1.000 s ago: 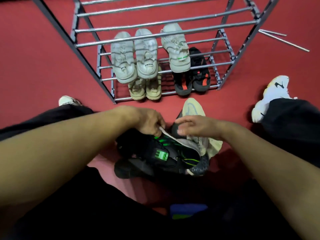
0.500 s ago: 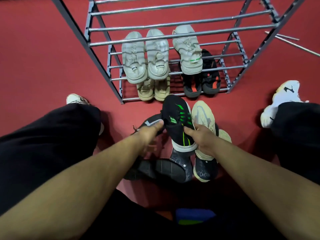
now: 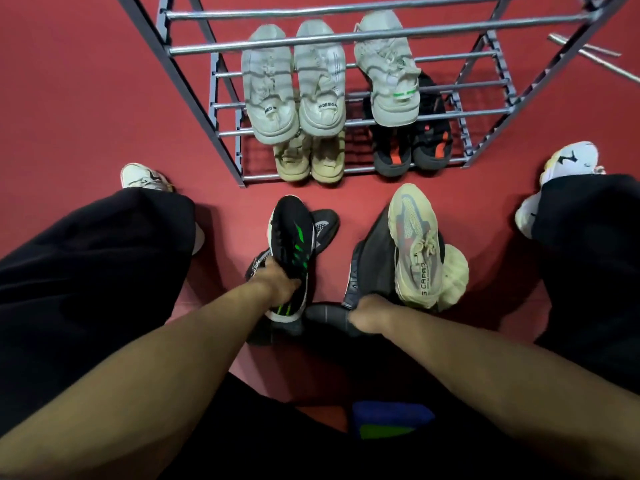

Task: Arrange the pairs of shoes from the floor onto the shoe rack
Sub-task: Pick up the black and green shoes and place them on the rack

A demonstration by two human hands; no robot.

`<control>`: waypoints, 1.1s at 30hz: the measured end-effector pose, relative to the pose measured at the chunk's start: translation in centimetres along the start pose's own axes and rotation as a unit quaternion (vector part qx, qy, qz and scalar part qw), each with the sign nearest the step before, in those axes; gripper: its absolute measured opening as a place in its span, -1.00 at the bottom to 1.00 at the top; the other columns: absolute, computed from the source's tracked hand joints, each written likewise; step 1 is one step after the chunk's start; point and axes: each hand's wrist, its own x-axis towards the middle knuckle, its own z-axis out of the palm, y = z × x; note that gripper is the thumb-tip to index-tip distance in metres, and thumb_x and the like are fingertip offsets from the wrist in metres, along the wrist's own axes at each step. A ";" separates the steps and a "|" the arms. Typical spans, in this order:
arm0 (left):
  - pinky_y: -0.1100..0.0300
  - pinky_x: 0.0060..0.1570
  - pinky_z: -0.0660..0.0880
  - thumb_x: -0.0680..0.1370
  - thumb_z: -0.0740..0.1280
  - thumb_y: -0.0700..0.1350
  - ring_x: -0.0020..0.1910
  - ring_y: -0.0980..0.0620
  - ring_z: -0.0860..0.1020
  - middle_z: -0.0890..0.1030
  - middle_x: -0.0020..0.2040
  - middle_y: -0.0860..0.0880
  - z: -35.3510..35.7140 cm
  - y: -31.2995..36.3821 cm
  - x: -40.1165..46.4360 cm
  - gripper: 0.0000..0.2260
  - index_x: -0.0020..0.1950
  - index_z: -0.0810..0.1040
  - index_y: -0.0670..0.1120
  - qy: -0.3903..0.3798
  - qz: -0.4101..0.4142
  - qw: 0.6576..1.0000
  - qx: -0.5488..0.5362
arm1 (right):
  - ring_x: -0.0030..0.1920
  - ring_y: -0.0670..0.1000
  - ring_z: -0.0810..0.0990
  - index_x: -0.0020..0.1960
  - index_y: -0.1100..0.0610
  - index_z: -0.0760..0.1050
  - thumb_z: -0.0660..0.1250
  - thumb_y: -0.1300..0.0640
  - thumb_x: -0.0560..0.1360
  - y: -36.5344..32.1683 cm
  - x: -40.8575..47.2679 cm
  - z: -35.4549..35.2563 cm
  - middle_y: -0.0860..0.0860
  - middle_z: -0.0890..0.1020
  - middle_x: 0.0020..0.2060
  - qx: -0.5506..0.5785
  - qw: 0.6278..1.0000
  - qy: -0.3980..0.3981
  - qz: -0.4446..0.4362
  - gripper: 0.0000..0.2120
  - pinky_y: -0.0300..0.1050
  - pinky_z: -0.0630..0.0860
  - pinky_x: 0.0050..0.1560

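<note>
The black shoe with green stripes (image 3: 291, 240) is lifted toe-forward just above the floor, and my left hand (image 3: 277, 280) grips it at the heel end. Beneath it lies a grey-black shoe (image 3: 327, 225). My right hand (image 3: 367, 315) is curled around a plain black shoe (image 3: 327, 317) lying across the floor. A beige knit shoe (image 3: 414, 244) rests on a dark shoe (image 3: 374, 265) to the right. The grey metal shoe rack (image 3: 194, 84) stands ahead, holding a white pair (image 3: 294, 88), a single white shoe with a green mark (image 3: 388, 71), a tan pair (image 3: 310, 161) and a black-orange pair (image 3: 412, 150).
My legs in black trousers flank the pile, with my white sneakers at left (image 3: 143, 176) and right (image 3: 561, 174). Loose metal rods (image 3: 595, 60) lie on the red floor right of the rack. The rack's upper bars cross above the stored shoes.
The green-striped shoe passed from my right hand to my left and shifted left. My right hand dropped onto the plain black shoe. The beige shoe is now uncovered.
</note>
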 end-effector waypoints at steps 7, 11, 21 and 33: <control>-0.03 0.37 0.29 0.54 0.25 -0.06 0.37 -0.23 0.31 0.30 0.44 -0.13 -1.3 2.1 -1.0 -0.52 0.45 0.32 -0.06 0.142 0.118 0.982 0.039 | 0.32 0.20 0.40 0.32 0.15 0.36 0.24 -0.36 0.40 -2.4 5.1 3.2 0.14 0.38 0.24 0.130 0.961 0.133 0.202 -0.28 0.02 0.34 0.33; -0.02 0.37 0.34 0.58 0.19 -0.03 0.34 -0.18 0.42 0.38 0.38 -0.12 -2.7 2.8 -0.4 -0.68 0.32 0.48 -0.04 0.108 0.136 0.985 -0.003 | 0.34 0.17 0.39 0.22 0.13 0.25 0.40 -0.25 0.37 -2.6 5.2 4.0 0.11 0.45 0.27 0.225 0.907 0.248 0.256 -0.35 0.06 0.28 0.38; 0.03 0.32 0.39 0.60 0.16 -0.09 0.29 -0.16 0.49 0.47 0.34 -0.12 -3.3 4.1 -2.7 -0.70 0.30 0.50 -0.03 0.115 0.173 0.976 -0.063 | 0.02 0.12 0.54 0.10 0.17 0.09 0.51 -0.08 0.15 -2.5 0.5 -1.2 0.15 0.52 0.13 0.271 0.949 0.142 0.071 -0.23 -0.06 0.53 0.00; -0.06 0.48 0.14 0.47 0.29 -0.23 0.58 -0.13 -0.07 -0.12 0.62 0.06 -4.8 5.8 -5.2 -0.17 0.57 -0.09 0.20 0.243 0.461 0.793 0.316 | -0.26 0.03 0.44 -0.13 0.06 0.38 0.44 -0.10 0.22 1.2 -8.0 -12.2 0.04 0.47 -0.26 0.144 0.984 -0.022 -0.101 -0.63 -0.06 0.40 -0.26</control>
